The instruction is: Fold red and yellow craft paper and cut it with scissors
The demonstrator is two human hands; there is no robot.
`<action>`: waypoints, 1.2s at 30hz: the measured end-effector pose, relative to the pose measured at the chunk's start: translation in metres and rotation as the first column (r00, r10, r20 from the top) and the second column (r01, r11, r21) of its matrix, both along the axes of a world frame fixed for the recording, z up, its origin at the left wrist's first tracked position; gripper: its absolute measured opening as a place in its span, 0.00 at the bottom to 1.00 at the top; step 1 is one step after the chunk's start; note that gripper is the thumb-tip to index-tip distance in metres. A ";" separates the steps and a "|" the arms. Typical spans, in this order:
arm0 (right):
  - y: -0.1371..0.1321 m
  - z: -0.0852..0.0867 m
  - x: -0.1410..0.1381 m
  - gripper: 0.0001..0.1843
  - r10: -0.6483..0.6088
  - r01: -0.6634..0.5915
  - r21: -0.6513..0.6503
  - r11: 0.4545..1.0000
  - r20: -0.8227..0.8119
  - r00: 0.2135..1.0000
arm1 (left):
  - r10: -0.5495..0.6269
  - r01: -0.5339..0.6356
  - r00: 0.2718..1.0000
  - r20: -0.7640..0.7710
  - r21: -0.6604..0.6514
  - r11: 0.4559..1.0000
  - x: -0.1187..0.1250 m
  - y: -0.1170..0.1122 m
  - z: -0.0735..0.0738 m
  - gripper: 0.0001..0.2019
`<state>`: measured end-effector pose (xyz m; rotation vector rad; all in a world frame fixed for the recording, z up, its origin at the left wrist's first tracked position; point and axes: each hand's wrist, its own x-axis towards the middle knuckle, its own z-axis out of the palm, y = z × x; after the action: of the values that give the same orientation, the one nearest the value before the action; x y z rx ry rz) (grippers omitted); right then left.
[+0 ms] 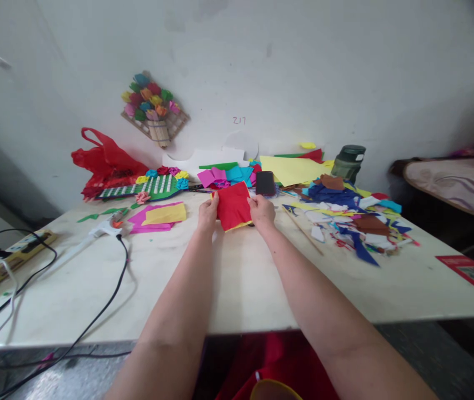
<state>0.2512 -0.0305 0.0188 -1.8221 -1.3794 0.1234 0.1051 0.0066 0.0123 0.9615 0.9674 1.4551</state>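
A red sheet of crepe-like paper [234,206] with a thin yellow edge is held up above the table. My left hand [208,213] pinches its left side, and my right hand [262,211] grips its right side. Just behind the sheet lies a dark phone [265,183]. Pink paper pieces [213,178] and blue paper pieces [239,174] rest behind my hands. A thin wooden stick [303,230] is on the table to the right of my right hand.
Paper scraps [370,222] are heaped on the right, near a green bottle [348,162]. On the left are pink and yellow sheets [165,213], a glue gun [109,225] with a black cord, a power strip [15,253] and a red plastic bag [105,158]. A paper-flower ornament [152,105] hangs on the wall.
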 end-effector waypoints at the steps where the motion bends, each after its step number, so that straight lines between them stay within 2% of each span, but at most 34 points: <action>1: 0.000 0.000 0.000 0.16 -0.003 0.003 0.004 1.000 -0.004 1.000 | -0.047 0.047 0.999 0.004 -0.015 0.999 -0.001 -0.001 0.000 0.20; 5: 0.000 -0.001 0.002 0.16 -0.028 0.028 0.012 1.000 -0.004 1.000 | -0.301 0.297 0.953 -0.018 -0.125 0.947 -0.005 -0.007 0.000 0.18; 7: 0.000 -0.001 0.002 0.15 -0.043 0.043 0.011 0.999 -0.003 0.999 | -0.343 0.330 0.938 -0.054 -0.173 0.928 -0.007 -0.009 0.000 0.16; 11: -0.001 0.000 0.000 0.16 -0.047 0.047 0.012 0.999 -0.017 0.999 | -0.279 0.264 0.958 -0.065 -0.180 0.948 -0.009 -0.008 0.000 0.12; 18: 0.001 -0.003 0.003 0.15 -0.062 0.069 0.048 0.996 -0.139 0.988 | -0.337 0.329 0.941 -0.036 -0.129 0.935 -0.013 -0.002 -0.005 0.12; 23: 0.010 -0.011 0.004 0.21 0.080 -0.020 0.185 0.982 -0.321 0.944 | -0.299 0.287 0.951 -0.076 -0.134 0.948 -0.013 -0.004 -0.004 0.14; 27: 0.016 -0.018 0.004 0.22 0.153 -0.064 0.216 0.974 -0.420 0.894 | -0.282 0.270 0.956 -0.084 -0.124 0.955 -0.012 -0.006 -0.002 0.17; 32: 0.023 -0.026 0.006 0.20 0.150 -0.056 0.218 0.974 -0.442 0.884 | -0.260 0.248 0.962 -0.081 -0.141 0.959 -0.011 -0.005 -0.002 0.18; 36: 0.024 -0.027 0.005 0.19 0.163 -0.064 0.235 0.970 -0.430 0.888 | -0.271 0.266 0.962 -0.022 -0.134 0.955 -0.008 -0.004 -0.003 0.18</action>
<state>0.2566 -0.0063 -0.0085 -1.4182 -1.1191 0.4135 0.0968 0.0022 0.0098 0.9878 0.9101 1.1357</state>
